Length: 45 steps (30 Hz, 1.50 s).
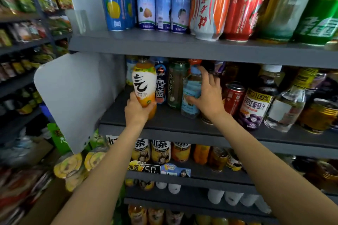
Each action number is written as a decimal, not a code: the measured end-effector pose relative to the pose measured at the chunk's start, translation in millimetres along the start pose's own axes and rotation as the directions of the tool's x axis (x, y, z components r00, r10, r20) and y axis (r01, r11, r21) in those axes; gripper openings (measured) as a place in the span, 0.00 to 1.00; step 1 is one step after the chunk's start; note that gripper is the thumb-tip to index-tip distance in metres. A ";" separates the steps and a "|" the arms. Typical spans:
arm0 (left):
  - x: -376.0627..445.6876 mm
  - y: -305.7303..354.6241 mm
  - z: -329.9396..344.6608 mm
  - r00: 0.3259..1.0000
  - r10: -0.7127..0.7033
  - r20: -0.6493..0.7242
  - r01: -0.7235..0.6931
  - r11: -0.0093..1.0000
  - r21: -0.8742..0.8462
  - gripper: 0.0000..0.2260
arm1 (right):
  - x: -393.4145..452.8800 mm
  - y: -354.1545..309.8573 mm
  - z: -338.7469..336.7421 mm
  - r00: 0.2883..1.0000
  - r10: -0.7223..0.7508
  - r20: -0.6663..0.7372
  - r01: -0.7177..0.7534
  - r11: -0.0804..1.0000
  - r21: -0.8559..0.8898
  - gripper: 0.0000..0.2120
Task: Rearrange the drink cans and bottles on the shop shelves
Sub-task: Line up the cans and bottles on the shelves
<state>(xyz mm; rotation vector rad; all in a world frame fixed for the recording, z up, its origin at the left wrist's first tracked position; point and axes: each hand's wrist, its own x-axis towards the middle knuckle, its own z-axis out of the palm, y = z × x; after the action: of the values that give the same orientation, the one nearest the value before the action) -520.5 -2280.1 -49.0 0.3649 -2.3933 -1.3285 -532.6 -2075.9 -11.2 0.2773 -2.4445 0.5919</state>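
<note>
My left hand [138, 108] grips the base of an orange-and-white drink bottle [144, 84], held upright at the left end of the middle shelf [182, 122]. My right hand [206, 95] reaches in beside it, its thumb and spread fingers against a light blue bottle with an orange cap [192, 89]. Between the two bottles stand a dark blue bottle [161, 84] and a dark green bottle [176, 84]. To the right of my right hand stand a red can [234, 95] and a purple grape juice bottle [256, 102].
The top shelf [164, 45] carries tall blue, white, red and green cans. A grey side panel [76, 97] bounds the middle shelf on the left. Lower shelves hold tea bottles and cans. Snack racks fill the left side.
</note>
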 end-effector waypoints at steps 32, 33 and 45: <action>-120.3 73.3 64.8 0.794 0.479 0.375 -0.422 0.878 -0.228 0.24 | -119.4 73.2 -141.6 0.987 0.159 0.003 -0.154 0.948 0.278 0.47; -123.1 75.0 71.2 0.792 0.479 0.379 -0.420 0.877 -0.232 0.24 | -122.0 78.9 -148.0 0.985 0.171 0.003 -0.167 0.954 0.248 0.46; -194.0 165.7 185.9 0.698 0.599 0.392 -0.516 0.801 -0.305 0.19 | -187.6 202.2 -242.6 0.959 0.278 -0.054 -0.269 0.954 0.130 0.44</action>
<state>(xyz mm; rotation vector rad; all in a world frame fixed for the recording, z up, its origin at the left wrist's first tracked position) -436.4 -1976.1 -35.9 -0.7879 -2.4095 -1.4028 -325.9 -1772.3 -19.8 -0.0373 -2.3979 0.8572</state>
